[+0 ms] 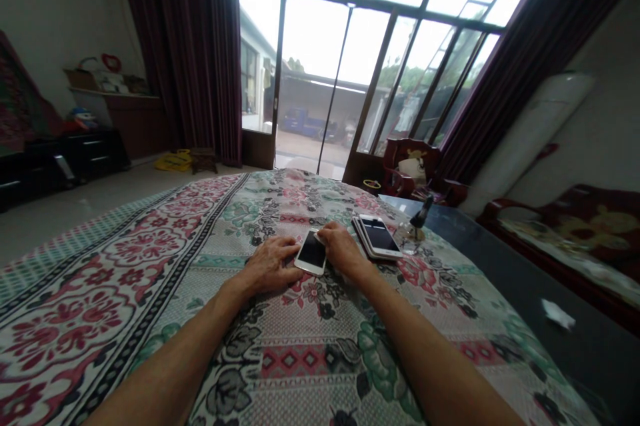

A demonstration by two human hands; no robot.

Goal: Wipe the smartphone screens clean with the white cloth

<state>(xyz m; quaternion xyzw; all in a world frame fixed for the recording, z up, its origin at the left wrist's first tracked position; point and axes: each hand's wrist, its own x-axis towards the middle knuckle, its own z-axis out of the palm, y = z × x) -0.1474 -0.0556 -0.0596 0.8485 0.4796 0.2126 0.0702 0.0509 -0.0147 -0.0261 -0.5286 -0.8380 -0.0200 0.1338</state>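
Observation:
A white smartphone (pixel 311 254) with a dark screen lies on the patterned tablecloth (pixel 295 359). Along its left edge rests my left hand (pixel 273 263), thumb apart from the stretched fingers, their tips touching or close to the phone's side. My right hand (pixel 343 249) is closed at the phone's upper right, fingertips pinched together over its edge; what they hold, if anything, is hidden. Just right of that hand, another white smartphone (pixel 381 237) lies face up on top of a second flat device, which is mostly covered.
A small dark bird-like figure (pixel 423 213) stands on the table beyond the stacked devices. To the right is a dark glossy surface (pixel 525 279) with a crumpled white tissue (pixel 557 314). Wooden chairs (pixel 415 173), a yellow bag (pixel 174 161) and glass doors lie farther off.

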